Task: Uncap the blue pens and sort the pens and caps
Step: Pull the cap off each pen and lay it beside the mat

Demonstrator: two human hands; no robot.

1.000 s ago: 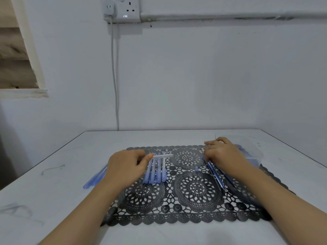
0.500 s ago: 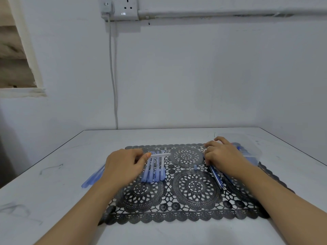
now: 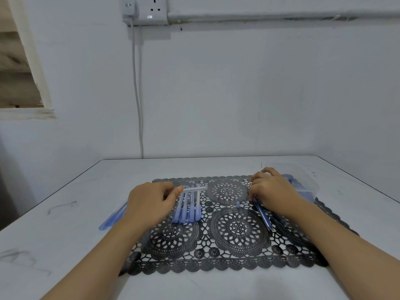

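Lying crosswise over the far ends of a row (image 3: 187,210) of four blue pens, a pale pen (image 3: 194,189) has its long axis running left to right, while the row points away from the person. The left hand (image 3: 149,202) is the nearer: its thumb and curled fingers pinch the pale pen's left end on the black mat (image 3: 238,232). The right hand (image 3: 270,189) sits well apart at the mat's right side, fingers curled down over a dark bundle (image 3: 263,214) of pens, in front of a clear box (image 3: 311,187); whether it grips them I cannot tell. A loose cap (image 3: 238,204) lies between the hands. Any uncapping pull would likely run along that left-right axis, toward the free right end.
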